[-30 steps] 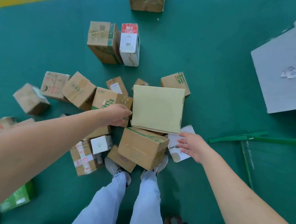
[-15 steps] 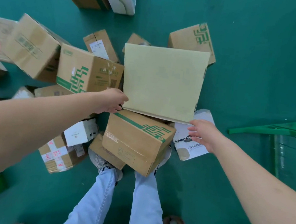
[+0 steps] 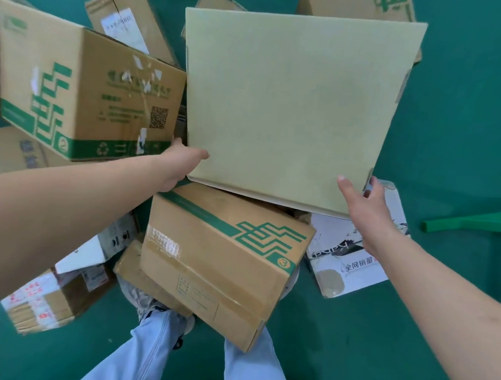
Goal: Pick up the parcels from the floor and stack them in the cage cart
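Plain pale-yellow cardboard parcel (image 3: pixel 289 107), unmarked top, near corners in left hand (image 3: pixel 184 164) and right hand (image 3: pixel 365 205) grip.

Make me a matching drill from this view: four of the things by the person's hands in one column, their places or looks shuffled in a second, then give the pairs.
Things:
1. plain box
2. box marked 3
3. white parcel
4. box marked 2

Places:
A. flat on the floor under the right hand
B. gripped at both lower corners
C. against the shins
D. beyond the left hand, QR code showing

Pairs: 1-B, 2-C, 3-A, 4-D
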Demonstrator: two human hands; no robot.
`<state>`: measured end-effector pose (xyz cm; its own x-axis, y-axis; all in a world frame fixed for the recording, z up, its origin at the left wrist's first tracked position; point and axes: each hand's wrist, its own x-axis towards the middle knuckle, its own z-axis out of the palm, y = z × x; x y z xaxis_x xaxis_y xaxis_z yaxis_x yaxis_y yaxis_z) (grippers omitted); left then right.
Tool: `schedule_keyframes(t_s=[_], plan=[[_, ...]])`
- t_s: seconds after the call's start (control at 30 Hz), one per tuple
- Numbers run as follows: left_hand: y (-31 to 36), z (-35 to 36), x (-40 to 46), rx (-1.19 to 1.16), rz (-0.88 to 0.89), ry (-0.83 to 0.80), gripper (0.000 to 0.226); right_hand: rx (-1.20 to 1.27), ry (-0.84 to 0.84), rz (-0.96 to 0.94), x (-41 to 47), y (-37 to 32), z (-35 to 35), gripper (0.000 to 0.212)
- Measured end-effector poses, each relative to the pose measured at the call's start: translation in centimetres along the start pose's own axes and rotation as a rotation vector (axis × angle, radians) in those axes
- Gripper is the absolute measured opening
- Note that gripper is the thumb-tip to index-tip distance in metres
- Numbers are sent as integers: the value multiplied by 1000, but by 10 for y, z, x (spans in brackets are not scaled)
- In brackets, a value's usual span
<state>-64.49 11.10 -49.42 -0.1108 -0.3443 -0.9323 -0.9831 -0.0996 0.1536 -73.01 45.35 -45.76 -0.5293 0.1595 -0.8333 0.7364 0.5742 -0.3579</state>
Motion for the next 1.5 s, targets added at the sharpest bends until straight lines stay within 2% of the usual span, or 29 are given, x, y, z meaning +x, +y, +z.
schedule_keyframes(t_s=[0.17, 0.37, 0.43, 0.53, 0.6, 0.73, 0.83, 0.97, 1.1, 1.23, 1.37, 1.5], plan=[[-11, 2, 29, -42, -13, -48, 51, 39, 11, -4, 15, 7, 5, 93], [-11, -16, 20, -85, 31, -119, 51, 117, 29, -44, -7, -3, 2, 79], [-11, -26, 0, -50, 78, -148, 53, 146, 69, -67, -25, -9, -6, 91], [-2, -49, -41, -19, 149, -162, 60, 202, 101, -26, -56, -24, -24, 119], [12, -72, -90, 10, 188, -174, 55, 208, 115, 23, -92, -43, -46, 135], [36, -112, -187, 127, 298, -238, 41, 216, 122, 115, -142, -60, -96, 142], [44, -149, -261, 178, 356, -182, 54, 218, 85, 111, -215, -90, -119, 131], [40, -214, -380, -59, 269, -270, 33, 239, -17, 84, -321, -131, -137, 83], [16, -290, -480, -247, 285, -232, 36, 227, -162, 59, -424, -171, -135, 56], [-27, -378, -559, -457, 281, -80, 53, 199, -320, -16, -519, -213, -117, 49], [-73, -437, -627, -692, 278, -15, 34, 142, -443, -101, -589, -254, -88, 56], [-125, -475, -676, -829, 275, 37, 45, 31, -565, -201, -638, -290, -63, 56]])
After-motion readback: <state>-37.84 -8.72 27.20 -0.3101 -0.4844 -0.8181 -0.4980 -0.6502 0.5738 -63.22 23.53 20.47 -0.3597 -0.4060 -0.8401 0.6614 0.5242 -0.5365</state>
